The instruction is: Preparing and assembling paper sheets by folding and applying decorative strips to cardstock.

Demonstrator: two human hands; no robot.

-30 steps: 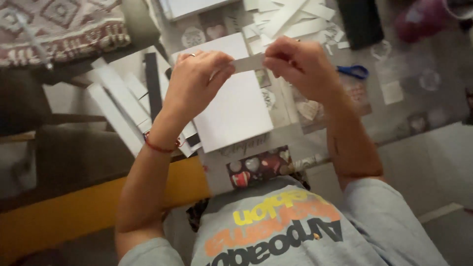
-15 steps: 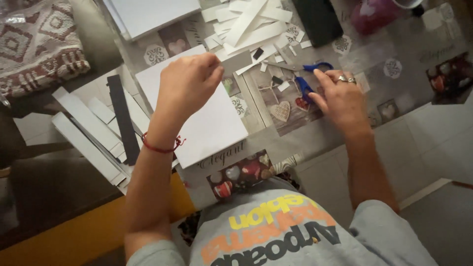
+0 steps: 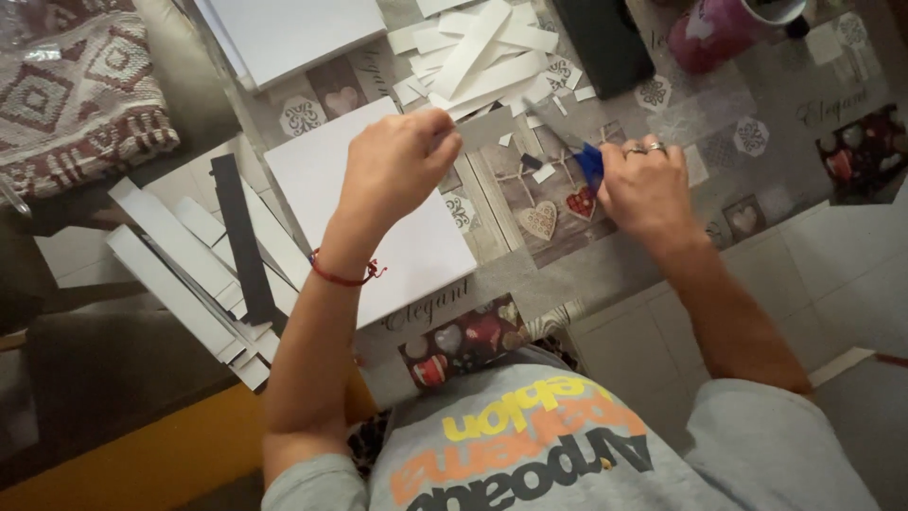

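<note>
A: Scissors (image 3: 573, 149), blue-handled, sit in the right hand (image 3: 646, 185), above the patterned bench cover (image 3: 757, 151), blades pointing up-left toward the pile of white paper strips (image 3: 482, 47).

B: How does that hand hold them?

A: The fingers are curled around the blue handle, closed on it. Rings show on two fingers. I cannot tell whether the blades are apart or together.

B: And the left hand (image 3: 397, 166)?

A: Its fingertips are pressed together, pinching a narrow grey strip (image 3: 478, 128) that runs toward the scissor blades. A red cord bracelet (image 3: 342, 276) circles the wrist.

B: What lies under the left arm?

A: A white sheet (image 3: 416, 255), flat on the bench, reaching the near edge. Small white offcuts (image 3: 544, 173) lie between the two hands, on the heart pattern of the cover.

B: Anything further out?

A: A second white sheet (image 3: 293, 33) at the far edge, a black flat thing (image 3: 602, 43) beside the strip pile, and a pink mug (image 3: 719, 33) further right. To the left, below the bench edge, long white strips and one black strip (image 3: 241, 237) lie stacked, with a woven patterned cushion (image 3: 76, 95) beyond them.
</note>
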